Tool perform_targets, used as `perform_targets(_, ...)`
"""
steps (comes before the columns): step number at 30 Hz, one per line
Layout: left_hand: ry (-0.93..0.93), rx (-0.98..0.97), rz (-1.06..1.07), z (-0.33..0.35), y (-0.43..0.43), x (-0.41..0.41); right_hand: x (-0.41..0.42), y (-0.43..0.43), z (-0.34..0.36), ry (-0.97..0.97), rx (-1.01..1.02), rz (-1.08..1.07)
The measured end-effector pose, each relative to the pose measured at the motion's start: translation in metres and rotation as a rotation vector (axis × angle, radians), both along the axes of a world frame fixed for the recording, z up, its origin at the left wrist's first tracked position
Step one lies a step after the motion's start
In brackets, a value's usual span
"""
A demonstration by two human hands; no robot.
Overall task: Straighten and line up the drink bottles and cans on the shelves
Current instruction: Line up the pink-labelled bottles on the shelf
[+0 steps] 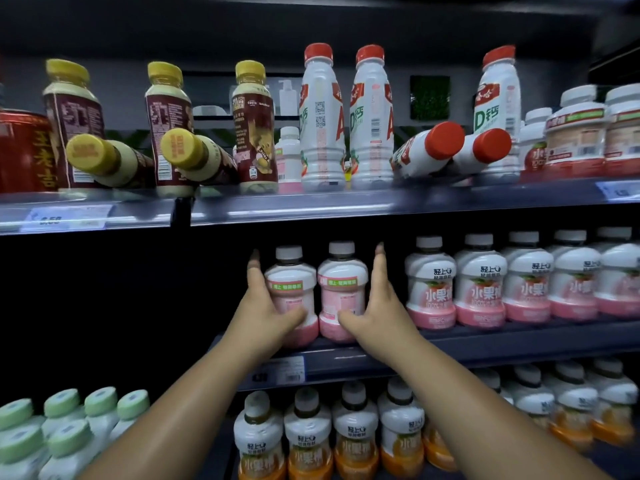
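Two squat pink bottles with grey caps stand side by side on the middle shelf (485, 344). My left hand (265, 306) holds the left pink bottle (292, 285), thumb across its front and fingers along its left side. My right hand (377, 306) holds the right pink bottle (343, 285) the same way from the right. Both turn their back labels outward. A row of matching pink bottles (479, 282) stands further right, labels facing forward.
On the top shelf two yellow-capped brown bottles (114, 161) and two red-capped white bottles (429, 147) lie tipped among upright ones. A red can (24, 150) stands at far left. Orange bottles (308, 434) and green-capped bottles (65, 434) fill the bottom shelf.
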State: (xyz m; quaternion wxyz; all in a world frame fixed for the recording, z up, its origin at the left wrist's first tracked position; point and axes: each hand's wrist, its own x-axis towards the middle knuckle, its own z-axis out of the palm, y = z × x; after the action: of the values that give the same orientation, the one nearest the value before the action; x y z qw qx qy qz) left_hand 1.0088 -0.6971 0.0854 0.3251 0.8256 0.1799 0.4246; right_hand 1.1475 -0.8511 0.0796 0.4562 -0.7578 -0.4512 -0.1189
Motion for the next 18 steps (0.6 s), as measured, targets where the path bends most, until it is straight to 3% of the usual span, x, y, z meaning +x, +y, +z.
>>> perform_targets(2,0.002,-0.077,-0.062,-0.0024,0.0051,-0.0008,0.0007,-0.0004,0.0,0.019,-0.057,0.016)
perform_targets(6,-0.019,-0.012,0.079,-0.0019,0.0052,-0.0006,0.0026,0.0006,0.0042,0.057,-0.001,-0.018)
perform_targets(10,0.061,-0.072,-0.055,-0.0036,0.0038,0.0013,-0.0003,-0.0011,0.004,0.11,-0.124,0.024)
perform_targets(14,0.064,0.023,0.142,-0.0046,0.003,0.0037,-0.0035,0.0023,0.0027,0.054,-0.049,-0.046)
perform_targets(18,0.067,-0.061,-0.072,-0.0068,0.0076,0.0006,-0.0049,-0.0008,-0.002,0.056,-0.087,-0.014)
